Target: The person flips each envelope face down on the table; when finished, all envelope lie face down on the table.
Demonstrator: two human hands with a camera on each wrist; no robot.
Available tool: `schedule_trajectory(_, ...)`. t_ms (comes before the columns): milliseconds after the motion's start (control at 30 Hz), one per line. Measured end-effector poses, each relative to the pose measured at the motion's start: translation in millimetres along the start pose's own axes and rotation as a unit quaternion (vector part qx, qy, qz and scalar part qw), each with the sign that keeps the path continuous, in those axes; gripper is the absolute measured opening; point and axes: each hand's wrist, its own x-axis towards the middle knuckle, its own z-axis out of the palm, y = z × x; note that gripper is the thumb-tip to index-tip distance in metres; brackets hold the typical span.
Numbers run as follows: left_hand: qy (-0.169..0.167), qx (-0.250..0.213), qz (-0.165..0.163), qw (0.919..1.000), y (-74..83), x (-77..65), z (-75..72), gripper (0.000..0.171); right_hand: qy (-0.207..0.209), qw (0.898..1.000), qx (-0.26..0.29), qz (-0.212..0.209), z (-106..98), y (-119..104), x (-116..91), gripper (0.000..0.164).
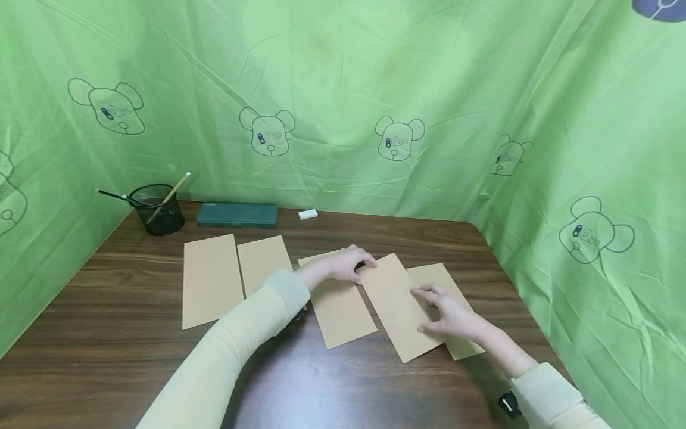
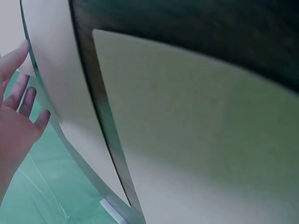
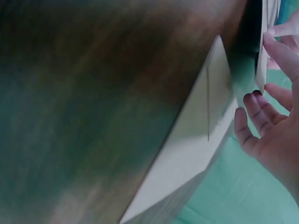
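Observation:
Several plain brown rectangular cards lie across the dark wooden table. My hands are at one brown card (image 1: 393,304) right of the middle, which lies slanted. At its upper left corner, my left hand (image 1: 345,263) has thumb and index finger round the corner, the other fingers loose. My right hand (image 1: 451,313) is spread along its right side, fingertips and thumb touching it. Another card (image 1: 343,313) lies under my left wrist. The rightmost card (image 1: 465,345) is partly covered by my right hand and the middle card.
Two more cards stand apart on the left, a wide one (image 1: 211,286) and a second (image 1: 262,259) partly behind my left sleeve. Along the back are a black mesh pencil cup (image 1: 165,219), a dark green case (image 1: 237,215) and a white eraser (image 1: 308,214). Green curtain (image 1: 332,89) surrounds the table.

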Motion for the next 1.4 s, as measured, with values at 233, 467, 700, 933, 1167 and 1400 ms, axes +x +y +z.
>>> schedule_trajectory(233,-0.007,0.023,-0.011,0.9997,2.4,1.8,2.5,0.049,0.001,0.999,-0.049,0.012,6.1,-1.0,-4.6,0.079)
schedule_trajectory(467,-0.019,0.054,-0.008,0.9983,4.5,1.6,2.5,0.044,-0.004,0.999,-0.051,0.005,7.5,1.0,-3.7,0.075)
schedule_trajectory(700,-0.024,0.084,-0.008,0.9961,7.4,1.2,1.8,0.042,-0.017,0.999,-0.045,-0.003,8.0,4.1,-0.6,0.07)
schedule_trajectory(933,-0.018,0.095,-0.012,0.9953,6.8,2.1,2.7,0.041,-0.027,0.999,-0.043,-0.009,4.4,3.9,3.0,0.071)
schedule_trajectory(1167,0.011,0.074,-0.005,0.9972,10.4,4.1,4.1,0.052,0.011,0.999,-0.042,-0.014,-11.4,17.0,3.9,0.07)
schedule_trajectory(1400,0.021,0.048,-0.013,0.9985,33.6,8.7,7.4,0.067,0.025,0.999,-0.027,0.003,-28.3,40.4,3.4,0.072)
